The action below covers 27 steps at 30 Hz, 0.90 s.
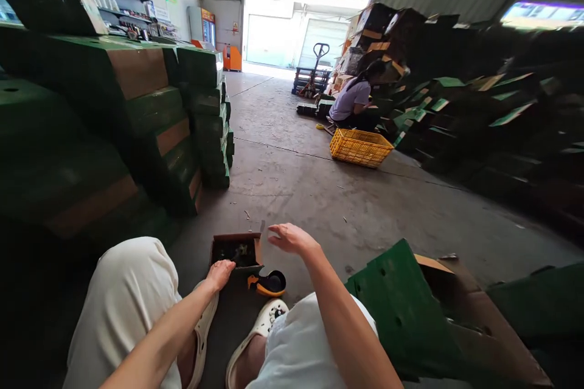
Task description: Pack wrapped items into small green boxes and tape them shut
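Observation:
A small open cardboard box (258, 250) sits on the floor in front of my feet, with dark contents that I cannot make out. My left hand (221, 273) is closed on its near left edge, fingers curled over the rim. To the right of the box and above the floor, my right hand (291, 238) is held out with its fingers stretched, and I see nothing in it. An orange and black tape dispenser (268, 284) lies on the floor between the box and my right shoe.
Stacked green cartons (150, 109) rise on the left. A large green carton (401, 298) with open flaps lies at my right. Farther ahead, a seated person (351, 100) is beside a yellow crate (360, 147). A pallet jack (314, 70) stands near the doorway.

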Available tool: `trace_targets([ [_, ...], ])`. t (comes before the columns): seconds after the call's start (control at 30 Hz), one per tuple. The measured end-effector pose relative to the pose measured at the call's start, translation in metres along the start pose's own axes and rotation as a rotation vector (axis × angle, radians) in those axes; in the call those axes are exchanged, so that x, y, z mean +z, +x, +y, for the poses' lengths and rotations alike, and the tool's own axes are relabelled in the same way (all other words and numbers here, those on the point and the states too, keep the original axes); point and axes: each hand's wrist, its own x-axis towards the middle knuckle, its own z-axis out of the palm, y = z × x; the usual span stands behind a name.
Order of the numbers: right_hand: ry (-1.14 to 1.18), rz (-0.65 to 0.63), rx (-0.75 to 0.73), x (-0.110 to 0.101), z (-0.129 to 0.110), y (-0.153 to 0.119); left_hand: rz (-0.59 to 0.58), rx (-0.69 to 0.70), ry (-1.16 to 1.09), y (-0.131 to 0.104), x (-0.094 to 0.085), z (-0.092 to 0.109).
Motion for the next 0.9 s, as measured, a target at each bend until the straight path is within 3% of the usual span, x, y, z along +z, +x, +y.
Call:
trace_targets([
  [0.13, -0.036, -0.075, 0.109, -0.003, 0.004, -0.005, -0.048, -0.078, -0.03, -0.001, 0.005, 0.001],
  [0.33, -0.038, -0.236, -0.018, 0.002, -0.025, -0.008, -0.099, -0.124, -0.12, -0.014, 0.007, 0.001],
  [0.57, -0.054, -0.226, -0.069, 0.004, -0.032, -0.012, -0.126, -0.21, -0.297, -0.02, 0.01, 0.007],
  [0.77, -0.07, -0.197, -0.104, 0.003, -0.035, 0.002, -0.091, -0.152, -0.537, 0.015, 0.007, 0.02],
  [0.9, -0.041, -0.108, -0.099, 0.003, -0.029, 0.021, -0.086, -0.228, -0.614, 0.048, 0.009, 0.024],
])
